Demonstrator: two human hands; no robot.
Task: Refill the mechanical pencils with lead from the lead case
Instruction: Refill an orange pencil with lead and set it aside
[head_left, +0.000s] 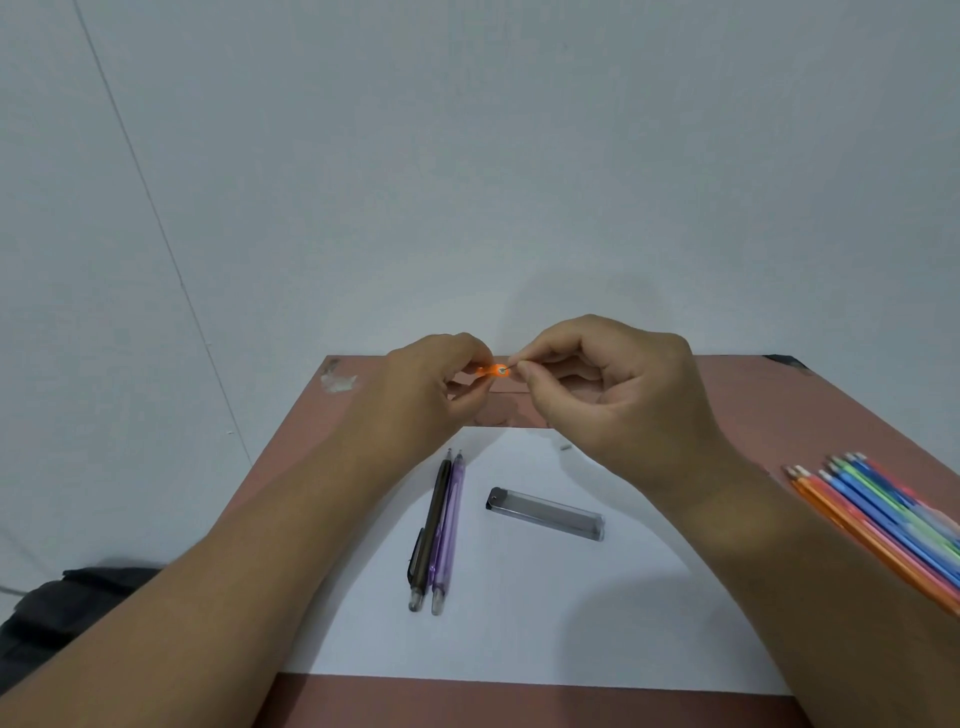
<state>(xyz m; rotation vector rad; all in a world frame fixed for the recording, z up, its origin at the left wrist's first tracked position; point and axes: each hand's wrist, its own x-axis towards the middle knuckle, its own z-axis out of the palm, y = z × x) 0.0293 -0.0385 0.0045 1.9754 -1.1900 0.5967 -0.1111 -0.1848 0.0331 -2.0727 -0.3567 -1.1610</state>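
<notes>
My left hand (431, 384) grips an orange mechanical pencil (493, 370), with its open end turned toward my right hand. My right hand (597, 384) pinches a thin lead (511, 366) between thumb and forefinger, its tip at the pencil's opening. Most of the orange pencil is hidden inside my left fist. On the white paper (545, 613) below lie a black mechanical pencil (428, 530) and a purple one (448, 530) side by side. The clear lead case (545, 513), with its dark cap end to the left, lies to their right.
A row of several coloured mechanical pencils (878, 514) lies at the table's right edge. A small cap-like piece (565, 446) rests on the paper under my right hand. A dark bag (62, 608) sits on the floor at the left. The brown table (519, 701) ends at a pale wall.
</notes>
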